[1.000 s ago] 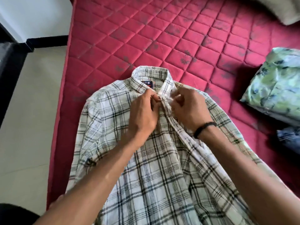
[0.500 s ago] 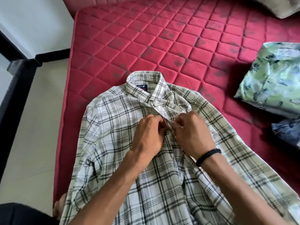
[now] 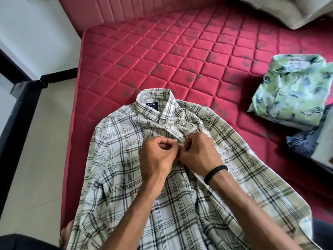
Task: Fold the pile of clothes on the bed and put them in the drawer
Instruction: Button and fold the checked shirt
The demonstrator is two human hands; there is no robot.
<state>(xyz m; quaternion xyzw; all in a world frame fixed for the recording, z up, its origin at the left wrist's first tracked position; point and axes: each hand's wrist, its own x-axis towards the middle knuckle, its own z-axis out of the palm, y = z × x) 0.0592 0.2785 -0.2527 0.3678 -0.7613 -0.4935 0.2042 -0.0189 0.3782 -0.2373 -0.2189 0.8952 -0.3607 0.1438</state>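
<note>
From the head view we look down on a plaid shirt (image 3: 126,159) spread front-up on the near part of a red quilted mattress (image 3: 162,56), its collar (image 3: 155,101) pointing to the far side and its hem running off the near edge of the frame. Our left hand (image 3: 158,156) and right hand (image 3: 198,152) meet at the shirt's button placket, just below the collar; both have their fingers curled in, and each pinches the placket edge between thumb and fingertips, the two hands touching each other over the fabric. We see one white button (image 3: 166,126) fastened just beyond the hands and another (image 3: 184,174) lying on the placket just nearer than them; whether the button between our fingers is through its hole we cannot tell, since the fingers hide it. A black braided bracelet (image 3: 215,171) sits on the right wrist. The shirt's left sleeve lies bunched along the left edge of the mattress, and the right side of the shirt fans out toward the near right. Well apart on the right of the mattress lies a folded green patterned shirt (image 3: 292,91), resting on top of other folded clothes, with a piece of blue denim (image 3: 304,141) showing just beside and nearer than it. At the far right corner we see a pale pillow (image 3: 281,9). To the left of the bed is a pale tiled floor (image 3: 36,159) and a white wall (image 3: 36,29), and a bare foot (image 3: 65,235) shows at the near left beside the mattress edge.
</note>
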